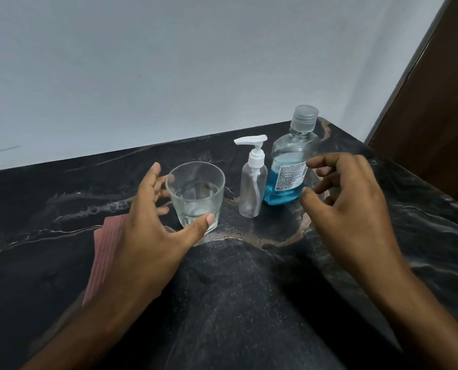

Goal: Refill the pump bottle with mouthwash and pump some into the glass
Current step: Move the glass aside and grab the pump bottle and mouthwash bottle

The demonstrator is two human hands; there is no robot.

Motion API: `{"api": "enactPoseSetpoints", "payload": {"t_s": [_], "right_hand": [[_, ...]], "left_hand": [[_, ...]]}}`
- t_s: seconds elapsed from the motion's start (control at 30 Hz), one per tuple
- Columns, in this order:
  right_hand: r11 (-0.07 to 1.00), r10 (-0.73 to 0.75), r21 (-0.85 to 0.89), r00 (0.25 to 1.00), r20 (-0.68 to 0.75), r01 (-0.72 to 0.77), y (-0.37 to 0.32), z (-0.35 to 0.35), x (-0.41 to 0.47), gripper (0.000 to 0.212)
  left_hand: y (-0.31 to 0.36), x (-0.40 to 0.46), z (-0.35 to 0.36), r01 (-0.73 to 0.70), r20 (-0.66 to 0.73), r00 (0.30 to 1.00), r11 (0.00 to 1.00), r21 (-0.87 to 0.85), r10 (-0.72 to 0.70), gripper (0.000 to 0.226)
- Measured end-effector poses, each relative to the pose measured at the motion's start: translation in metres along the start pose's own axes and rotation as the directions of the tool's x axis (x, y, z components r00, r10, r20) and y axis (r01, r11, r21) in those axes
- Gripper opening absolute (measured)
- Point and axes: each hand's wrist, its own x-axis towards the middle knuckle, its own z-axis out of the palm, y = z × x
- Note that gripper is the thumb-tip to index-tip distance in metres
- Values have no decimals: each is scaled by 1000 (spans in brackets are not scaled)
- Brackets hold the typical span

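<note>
partly hidden, perhaps cloth (pixel 108 252)

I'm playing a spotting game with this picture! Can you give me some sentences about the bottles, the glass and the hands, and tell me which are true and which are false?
1. The mouthwash bottle holds blue liquid. True.
2. The pump bottle is full of blue liquid. False: it looks empty and clear.
3. The pump bottle stands between the glass and the mouthwash bottle. True.
4. The mouthwash bottle's cap is off. False: the cap is on.
5. The right hand is lifting the glass. False: the glass stands on the counter, by the left hand.
</note>
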Motion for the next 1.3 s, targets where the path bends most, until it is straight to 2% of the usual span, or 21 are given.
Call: {"api": "enactPoseSetpoints", "payload": {"t_s": [0.23, 0.37, 0.47, 0.57, 0.73, 0.87, 0.97, 1.07, 1.1, 1.17, 1.23, 1.3], "right_hand": [[1000, 30, 1, 999, 16, -30, 2, -5, 10, 40], [996, 77, 40, 996, 48, -79, -1, -10, 9, 37], [984, 144, 96, 986, 80, -151, -3, -13, 7, 37], [976, 185, 101, 978, 91, -194, -1, -15, 6, 38], [973, 209, 82, 974, 92, -217, 1, -17, 6, 36], [984, 155, 73, 986, 62, -159, -2, -15, 17, 42], [985, 139, 101, 989, 41, -142, -10, -15, 42, 69], [958, 203, 169, 963, 180, -233, -14, -15, 68, 93], [946, 210, 193, 944, 254, -262, -14, -14, 75, 93], [933, 225, 184, 901, 370, -308, -13, -10, 83, 80], [938, 229, 146, 878, 421, -315, -11, -6, 86, 67], [939, 224, 148, 878, 423, -311, -8, -5, 87, 64]], "left_hand": [[-2, 4, 5, -4, -43, 999, 1000, -18, 3, 134], [7, -3, 6, 16, -70, 997, 1000, -16, -17, 129], [13, -6, 2, -1, -125, 992, 998, 55, 8, 116], [21, -11, -2, -82, -156, 982, 983, 167, 108, 101], [36, -8, -1, -248, -46, 961, 922, 296, 274, 73], [55, 5, 4, -337, 48, 938, 868, 365, 344, 49], [72, 27, 13, -334, 112, 940, 799, 499, 322, 50], [90, 47, 25, -297, 138, 953, 754, 586, 269, 59], [94, 52, 30, -275, 139, 961, 751, 601, 240, 61], [99, 60, 37, -222, 142, 975, 757, 614, 170, 61], [101, 65, 44, -171, 131, 985, 762, 625, 113, 60], [102, 67, 51, -134, 115, 990, 753, 644, 78, 63]]}}
